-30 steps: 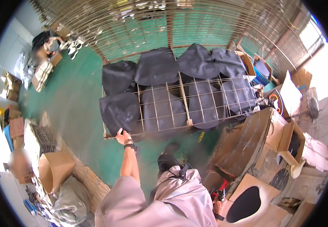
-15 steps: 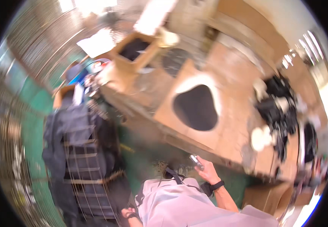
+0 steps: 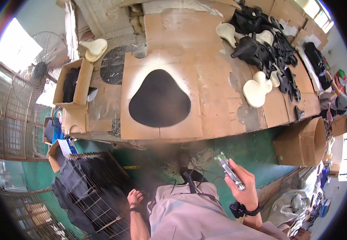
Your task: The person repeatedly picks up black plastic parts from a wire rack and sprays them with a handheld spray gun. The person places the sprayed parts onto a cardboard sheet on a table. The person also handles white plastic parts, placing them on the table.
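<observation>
right hand (image 3: 243, 185) has its fingers wrapped round a tool (image 3: 230, 172), slim, shiny silver, greenish at the end poking up-left past the grip. left hand (image 3: 135, 197) looks half curled, can't tell if it's holding anything. black pad (image 3: 160, 100) sits up-left of the right grip, matte, rounded triangle.

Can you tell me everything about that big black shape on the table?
The black shape is one plain piece, a triangle with rounded corners, its narrow end farthest away. It looks smooth, maybe rubbery. It lies flat on brown cardboard, whitish around the shape's far edges; nothing else seems to touch it.
</observation>
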